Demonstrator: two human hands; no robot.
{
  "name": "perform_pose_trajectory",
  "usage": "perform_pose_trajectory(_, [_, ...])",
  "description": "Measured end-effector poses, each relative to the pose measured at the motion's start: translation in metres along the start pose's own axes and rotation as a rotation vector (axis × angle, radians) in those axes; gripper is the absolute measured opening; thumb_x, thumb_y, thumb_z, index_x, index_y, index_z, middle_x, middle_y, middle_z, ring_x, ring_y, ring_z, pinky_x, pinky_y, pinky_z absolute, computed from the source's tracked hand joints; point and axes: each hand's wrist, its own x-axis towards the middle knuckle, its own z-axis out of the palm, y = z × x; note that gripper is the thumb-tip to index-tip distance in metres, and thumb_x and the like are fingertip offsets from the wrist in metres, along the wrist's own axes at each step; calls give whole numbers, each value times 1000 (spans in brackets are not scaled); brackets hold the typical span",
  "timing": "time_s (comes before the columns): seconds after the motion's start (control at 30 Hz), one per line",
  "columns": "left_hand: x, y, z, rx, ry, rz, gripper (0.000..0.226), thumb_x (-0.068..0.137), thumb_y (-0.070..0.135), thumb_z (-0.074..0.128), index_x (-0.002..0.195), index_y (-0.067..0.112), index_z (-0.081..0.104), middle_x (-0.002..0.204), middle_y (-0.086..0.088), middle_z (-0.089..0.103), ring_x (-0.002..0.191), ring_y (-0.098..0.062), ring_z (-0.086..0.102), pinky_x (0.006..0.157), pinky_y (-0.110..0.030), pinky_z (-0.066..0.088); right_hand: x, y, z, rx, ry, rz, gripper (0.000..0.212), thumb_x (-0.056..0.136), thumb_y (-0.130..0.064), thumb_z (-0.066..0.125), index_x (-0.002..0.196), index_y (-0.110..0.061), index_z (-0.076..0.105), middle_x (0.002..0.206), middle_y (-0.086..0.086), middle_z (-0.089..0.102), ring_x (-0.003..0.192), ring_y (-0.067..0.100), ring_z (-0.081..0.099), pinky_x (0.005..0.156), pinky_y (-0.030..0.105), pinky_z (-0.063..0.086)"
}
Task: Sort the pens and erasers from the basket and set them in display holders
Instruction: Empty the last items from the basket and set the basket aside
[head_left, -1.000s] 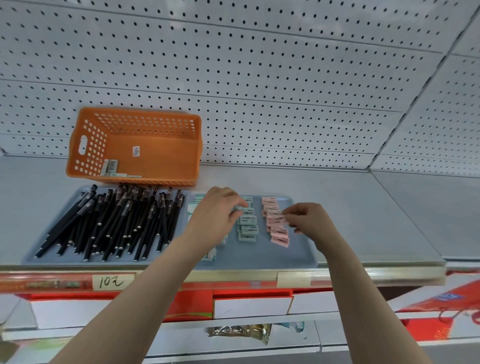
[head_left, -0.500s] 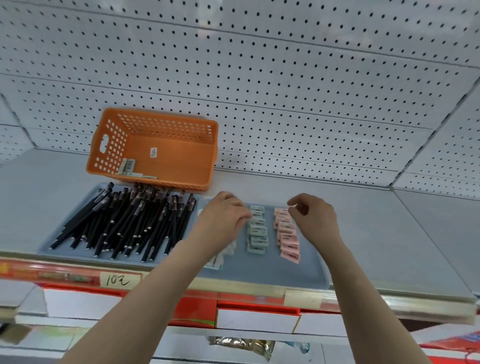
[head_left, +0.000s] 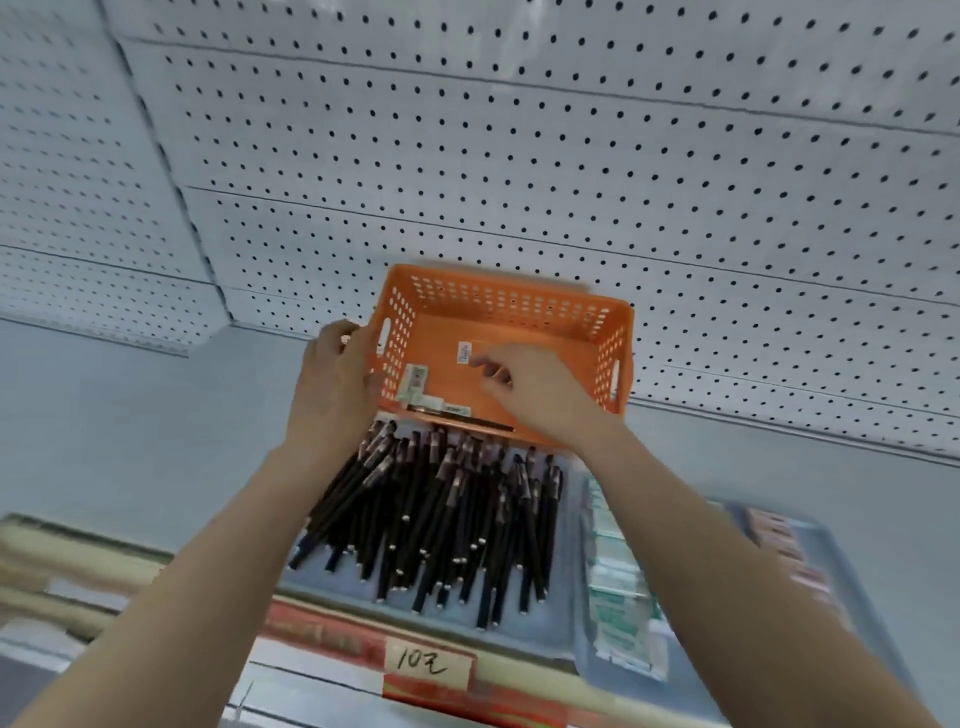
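The orange basket (head_left: 511, 299) stands at the back of the shelf. My left hand (head_left: 332, 389) grips its left end wall beside the handle slot. My right hand (head_left: 535, 392) reaches over the front rim into the basket, fingers loosely bent and holding nothing I can see. A few wrapped erasers (head_left: 415, 382) and one black pen (head_left: 467, 422) lie along the basket's front left floor. In front of it, several black pens (head_left: 447, 514) are piled on a blue tray (head_left: 530, 626). Rows of green erasers (head_left: 618, 587) and pink erasers (head_left: 784, 545) lie to the right, blurred.
A white pegboard wall (head_left: 571, 156) rises behind the shelf. The shelf's front edge carries a red strip with a handwritten price label (head_left: 428, 665). Bare grey shelf (head_left: 130, 426) stretches to the left of the basket and pens.
Both hands left the eraser rows and moved back and left to the basket. The left hand took hold of its left wall, the right went inside. The view swung left and closer.
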Motion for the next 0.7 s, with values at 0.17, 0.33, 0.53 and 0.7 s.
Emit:
perform_pose_trajectory(0.17, [9,-21,7,-175,-84,26,47,98,25,50,143,21,37,132,-8,50,103,-30,60,77,-35,41,73,-30,44,-29,-188,10,36,94,-11,58,130,-13,59,132,8,60,117,25,56,98,36,46])
perform_pose_trajectory(0.33, [10,-27,10,-254,-92,46,50,98,20,47,146,23,34,133,-6,52,108,-28,59,82,-33,41,93,-30,70,-52,-241,17,40,89,-25,66,128,-17,60,132,9,57,120,29,52,94,33,41])
perform_pose_trajectory(0.53, [15,-24,12,-227,-85,42,51,98,15,48,147,21,35,121,-9,55,98,-29,61,78,-34,45,94,-20,64,-50,-284,119,32,89,-46,64,111,-22,66,115,2,57,99,20,56,85,33,47])
perform_pose_trajectory(0.7, [10,-25,15,-209,-44,95,56,95,7,49,148,20,35,114,-8,56,92,-23,60,73,-28,44,97,-38,68,178,-320,174,40,94,-42,59,125,-16,53,109,-6,59,96,14,56,83,30,45])
